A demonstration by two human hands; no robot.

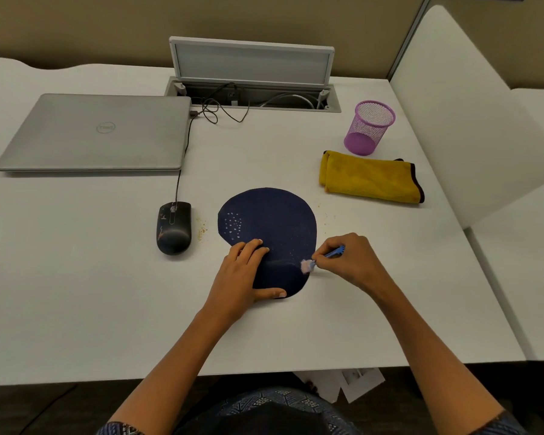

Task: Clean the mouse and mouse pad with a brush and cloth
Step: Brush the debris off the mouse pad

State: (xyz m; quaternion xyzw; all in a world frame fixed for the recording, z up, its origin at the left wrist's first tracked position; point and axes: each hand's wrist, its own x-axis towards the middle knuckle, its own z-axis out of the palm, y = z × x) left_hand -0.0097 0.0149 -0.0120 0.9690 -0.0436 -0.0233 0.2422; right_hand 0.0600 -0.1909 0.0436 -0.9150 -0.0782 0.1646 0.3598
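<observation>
A dark blue mouse pad [274,221] lies on the white desk, with pale specks on its left part. My left hand [245,277] presses flat on the pad's near left side, thumb along the near edge. My right hand [349,259] pinches a small blue brush [325,257], whose pale bristles touch the pad's right edge. A black wired mouse [174,227] sits left of the pad, dusty, with crumbs beside it. A folded yellow cloth [369,178] lies to the right, beyond the pad.
A shut grey laptop [98,131] lies at the back left, the mouse cable running to it. A purple mesh cup [368,127] stands behind the cloth. An open cable tray [252,89] is at the back. A white divider [462,120] bounds the right.
</observation>
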